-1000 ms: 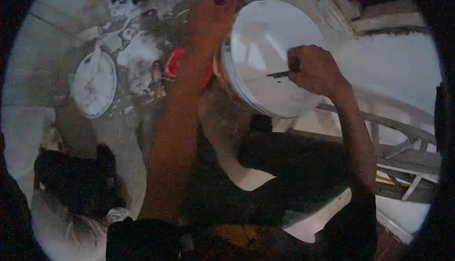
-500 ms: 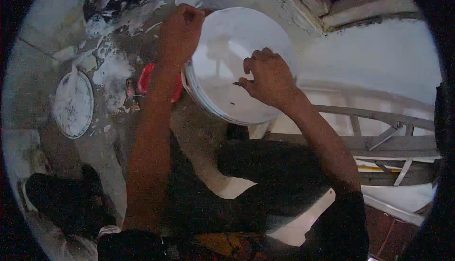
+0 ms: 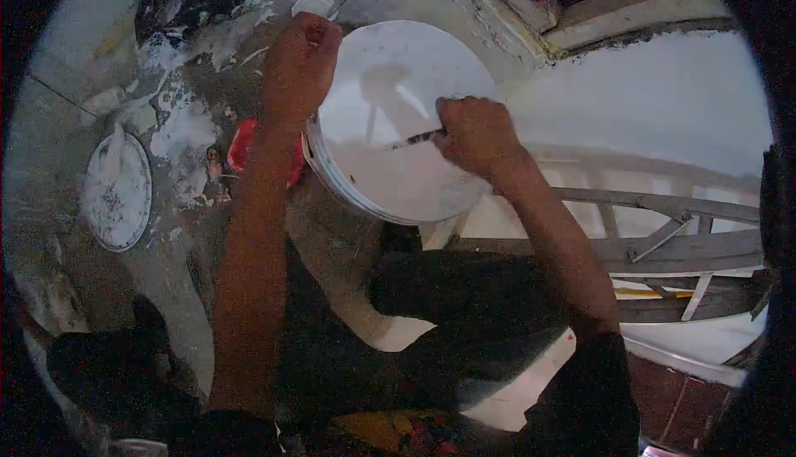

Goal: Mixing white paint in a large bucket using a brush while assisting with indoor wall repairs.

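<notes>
Thin tool's (image 3: 414,138) handle hidden in right hand (image 3: 473,132) — bucket's (image 3: 398,117) near wall behind forearm.

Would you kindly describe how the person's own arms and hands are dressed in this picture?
Both forearms are bare. The left hand and right hand wear no gloves. A dark short sleeve covers the right upper arm; no watch or rings are visible.

The bucket (image 3: 398,125) is white inside and out, its inner wall faintly greyed by shadow. The tool (image 3: 419,137) shows dark, almost black, against that white. A red object (image 3: 242,143) sits beside the bucket. The round lid (image 3: 118,192) is white, speckled with grey flecks. The floor (image 3: 166,266) is grey, blotched with white splashes. The sleeves (image 3: 593,399) and trousers (image 3: 481,299) are black.
</notes>
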Action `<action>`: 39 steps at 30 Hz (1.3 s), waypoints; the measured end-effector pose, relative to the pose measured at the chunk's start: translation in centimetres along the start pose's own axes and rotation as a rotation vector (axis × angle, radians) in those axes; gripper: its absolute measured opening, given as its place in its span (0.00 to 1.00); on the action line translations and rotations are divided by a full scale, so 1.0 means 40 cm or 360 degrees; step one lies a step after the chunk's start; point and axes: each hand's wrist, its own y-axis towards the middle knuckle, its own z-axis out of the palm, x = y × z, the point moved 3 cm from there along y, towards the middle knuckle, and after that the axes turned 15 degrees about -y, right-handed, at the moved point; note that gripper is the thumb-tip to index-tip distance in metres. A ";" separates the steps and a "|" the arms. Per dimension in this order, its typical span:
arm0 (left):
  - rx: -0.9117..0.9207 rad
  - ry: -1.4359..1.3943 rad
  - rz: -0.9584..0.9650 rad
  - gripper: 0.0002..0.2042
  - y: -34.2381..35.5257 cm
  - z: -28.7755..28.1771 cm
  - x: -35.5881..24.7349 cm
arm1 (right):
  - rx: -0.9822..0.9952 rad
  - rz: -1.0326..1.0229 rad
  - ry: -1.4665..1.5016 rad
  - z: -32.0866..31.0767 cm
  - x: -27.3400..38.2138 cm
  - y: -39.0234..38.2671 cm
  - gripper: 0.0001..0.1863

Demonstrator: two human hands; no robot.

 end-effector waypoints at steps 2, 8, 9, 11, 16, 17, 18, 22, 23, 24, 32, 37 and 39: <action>-0.0070 0.0016 0.0040 0.14 0.005 -0.011 0.017 | 0.0001 0.0033 -0.0028 -0.001 -0.024 0.014 0.13; -0.0148 0.0100 0.0134 0.15 0.001 -0.023 0.024 | 0.0088 0.0141 -0.0118 0.006 -0.035 0.035 0.15; -0.0147 0.0088 0.0102 0.16 0.000 -0.023 0.025 | 0.0099 0.0117 -0.0158 0.007 -0.027 0.038 0.16; -0.0151 0.0087 0.0073 0.15 0.001 -0.030 0.027 | 0.0102 0.0060 -0.0143 -0.020 -0.007 0.036 0.15; -0.0193 -0.0012 0.0007 0.14 -0.015 -0.041 0.022 | 0.0096 -0.0044 0.0024 -0.032 0.016 0.049 0.15; -0.0154 0.0018 0.0182 0.14 -0.016 -0.041 0.023 | 0.0046 0.0057 0.0060 -0.027 0.017 0.053 0.15; -0.0112 0.0050 0.0357 0.13 -0.014 -0.042 0.025 | -0.0003 0.0159 0.0098 -0.025 0.014 0.056 0.15; -0.0090 0.0120 0.0271 0.13 0.012 -0.053 0.056 | 0.0063 0.0243 -0.0083 -0.024 0.001 0.062 0.13; -0.0064 0.0222 0.0169 0.13 0.017 -0.060 0.065 | 0.0158 0.0166 -0.0168 -0.029 0.013 0.061 0.13; -0.0036 0.0323 0.0067 0.14 0.019 -0.066 0.075 | 0.0252 0.0089 -0.0253 -0.038 0.026 0.059 0.12; 0.0013 0.0118 -0.0159 0.14 -0.009 -0.057 0.032 | 0.0093 0.0067 0.0069 -0.030 0.021 0.076 0.13; 0.0070 -0.0057 -0.0440 0.14 -0.021 -0.065 0.034 | 0.0155 0.0207 -0.0266 -0.032 0.050 0.070 0.17; -0.0094 0.0179 -0.0309 0.12 -0.025 -0.080 0.030 | 0.0211 -0.0158 -0.0315 -0.053 0.094 0.059 0.16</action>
